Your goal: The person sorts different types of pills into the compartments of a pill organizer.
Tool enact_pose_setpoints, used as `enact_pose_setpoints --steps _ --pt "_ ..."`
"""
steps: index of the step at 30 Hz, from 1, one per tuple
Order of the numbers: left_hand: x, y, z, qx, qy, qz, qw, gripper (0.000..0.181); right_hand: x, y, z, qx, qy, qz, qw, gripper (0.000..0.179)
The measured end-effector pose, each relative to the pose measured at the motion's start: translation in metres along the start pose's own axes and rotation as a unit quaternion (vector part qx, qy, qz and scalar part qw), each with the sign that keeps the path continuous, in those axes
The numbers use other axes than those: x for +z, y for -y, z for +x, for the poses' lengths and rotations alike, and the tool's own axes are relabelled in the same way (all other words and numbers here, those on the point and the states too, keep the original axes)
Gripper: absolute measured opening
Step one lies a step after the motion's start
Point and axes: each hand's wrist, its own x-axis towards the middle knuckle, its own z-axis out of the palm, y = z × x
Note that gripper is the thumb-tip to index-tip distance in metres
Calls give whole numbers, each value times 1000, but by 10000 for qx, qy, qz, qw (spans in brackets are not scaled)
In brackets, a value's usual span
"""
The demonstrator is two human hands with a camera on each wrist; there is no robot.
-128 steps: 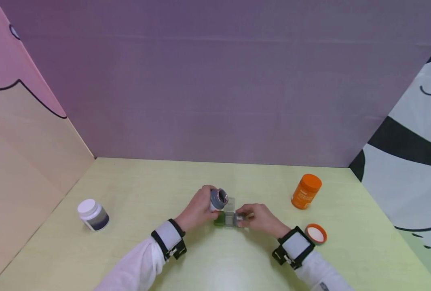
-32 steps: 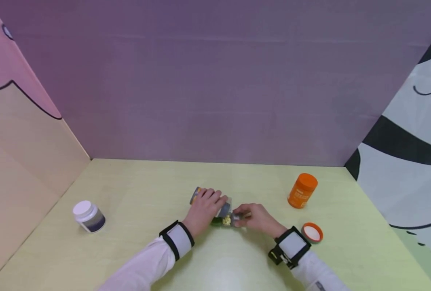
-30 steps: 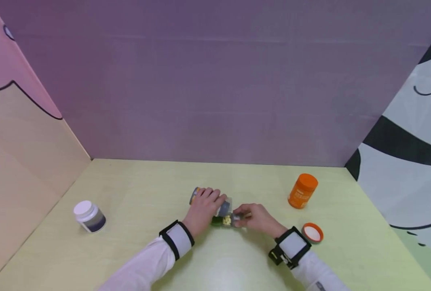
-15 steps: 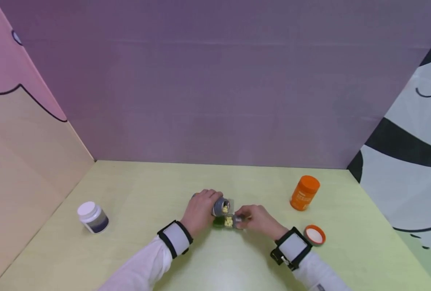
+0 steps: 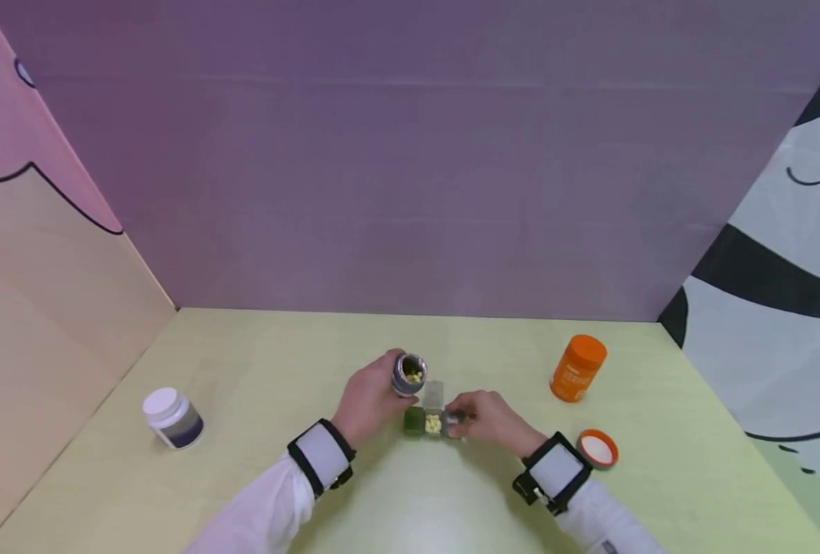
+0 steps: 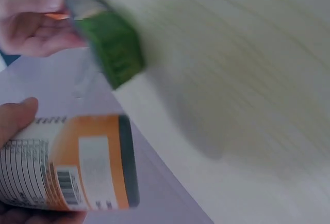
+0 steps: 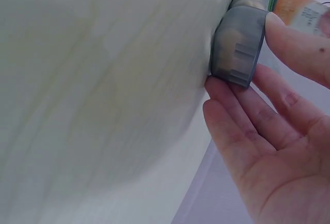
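Note:
My left hand (image 5: pixel 371 402) grips an uncapped pill bottle (image 5: pixel 410 377), its mouth tilted up toward me and yellow pills showing inside. In the left wrist view, the bottle's label (image 6: pixel 90 167) is white and orange. Just to its right, a small pill box (image 5: pixel 414 422) stands on the table, with green, clear and grey compartments in a row. The middle one holds pale yellow pills (image 5: pixel 434 424), and its clear lid (image 5: pixel 434 394) stands open behind. My right hand (image 5: pixel 489 419) holds the grey end compartment (image 7: pixel 236 46) between thumb and fingers.
A white bottle (image 5: pixel 173 418) with a dark lower band stands at the left of the table. Over on the right is an orange bottle (image 5: pixel 578 369), with an orange-rimmed cap (image 5: pixel 598 448) lying inside up in front of it. A purple wall (image 5: pixel 410 192) closes off the back.
The left hand tipped the bottle over the pill box, then turned it back upright and drew it left. Pale pills now fill the middle compartment, bare at first. The right hand has stayed put.

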Motion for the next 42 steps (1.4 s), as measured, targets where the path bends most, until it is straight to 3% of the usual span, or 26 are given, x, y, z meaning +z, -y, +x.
enact_pose_setpoints --steps 5,9,12,18,24,34,40,42 --pt "-8 -11 -5 -87 -103 -466 9988 60 0 0 0 0 5 -13 10000 28" --pt "-18 -28 -14 -260 316 -1408 9892 54 1 -1 1 -77 -32 -55 10000 27" --pt "-22 -41 -23 -217 704 -1768 9815 53 1 -1 1 -134 -57 -81 9999 25" --pt "-21 -60 -44 194 1254 -1764 9761 57 1 0 0 -73 -58 -115 9999 26" --pt "-8 -68 -61 458 1500 -1551 9754 66 1 0 0 -12 -44 -87 10000 28" --pt "5 -66 -77 506 1791 -1556 9701 54 -2 3 1 -21 58 -15 10000 26" --pt "12 -59 -83 224 1752 -1759 9684 54 -2 3 0 90 126 43 9999 29" --pt "13 -57 -83 166 1707 -1795 9687 55 -2 4 -2 168 149 88 9997 39"
